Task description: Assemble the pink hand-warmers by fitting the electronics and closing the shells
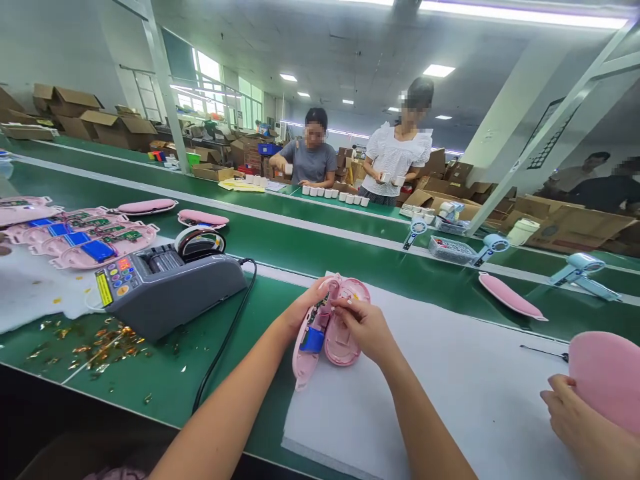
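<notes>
An opened pink shell (306, 367), with a green circuit board and a blue battery (313, 340) inside, is tilted above the white sheet's left edge. My left hand (306, 303) is wrapped round its upper left side. Beside it lies the other pink half (343, 337), joined or touching near the top. My right hand (364, 327) is closed in a pinch over the upper part of that half, near the circuit board; what sits between its fingertips is too small to make out.
A grey tape dispenser (175, 287) with a black cable stands left, near amber tape scraps (113, 340) and several opened pink shells (100, 240). At right, another person's hand (575, 407) holds a pink shell (607, 380). Blue devices (580, 270) lie on the green conveyor (430, 287).
</notes>
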A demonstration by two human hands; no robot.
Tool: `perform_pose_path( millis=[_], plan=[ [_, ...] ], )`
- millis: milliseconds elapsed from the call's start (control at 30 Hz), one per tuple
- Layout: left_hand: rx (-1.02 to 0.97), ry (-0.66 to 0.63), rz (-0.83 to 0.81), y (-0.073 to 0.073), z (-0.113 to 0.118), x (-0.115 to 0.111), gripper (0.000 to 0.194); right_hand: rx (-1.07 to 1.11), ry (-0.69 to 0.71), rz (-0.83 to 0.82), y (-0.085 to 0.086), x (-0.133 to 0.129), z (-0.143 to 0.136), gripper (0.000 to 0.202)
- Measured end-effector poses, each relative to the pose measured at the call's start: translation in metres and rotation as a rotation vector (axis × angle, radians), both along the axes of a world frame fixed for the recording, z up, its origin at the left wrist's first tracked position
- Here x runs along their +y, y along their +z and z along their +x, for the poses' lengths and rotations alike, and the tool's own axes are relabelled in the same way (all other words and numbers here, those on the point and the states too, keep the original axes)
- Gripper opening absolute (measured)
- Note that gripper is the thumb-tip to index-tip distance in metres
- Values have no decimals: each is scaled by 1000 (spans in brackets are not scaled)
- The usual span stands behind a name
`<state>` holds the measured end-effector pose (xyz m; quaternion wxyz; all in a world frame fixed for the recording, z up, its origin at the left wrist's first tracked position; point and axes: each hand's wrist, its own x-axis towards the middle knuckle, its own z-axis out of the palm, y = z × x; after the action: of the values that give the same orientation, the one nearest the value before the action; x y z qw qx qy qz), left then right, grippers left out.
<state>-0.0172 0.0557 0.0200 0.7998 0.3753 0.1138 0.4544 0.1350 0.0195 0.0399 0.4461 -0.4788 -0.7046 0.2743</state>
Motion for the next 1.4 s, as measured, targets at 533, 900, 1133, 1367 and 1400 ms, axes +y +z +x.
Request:
perform_pose_path(
  millis=[533,900,1133,1367,1400],
  plan=[
    [25,29,-40,4,1,-5,36,79,-240,225,-7,4,0,27],
    [46,54,39,-9,4,11,47,548,-308,-84,-1,9,1,38],
    [71,12,38,-6,3,6,50,623,-321,-111,1,7,3,35],
    [91,-15,43,1,1,0,51,740,-99,-168,1,6,5,28],
    [87,-17,46,1,1,0,52,746,-73,-169,1,6,5,28]
  ],
)
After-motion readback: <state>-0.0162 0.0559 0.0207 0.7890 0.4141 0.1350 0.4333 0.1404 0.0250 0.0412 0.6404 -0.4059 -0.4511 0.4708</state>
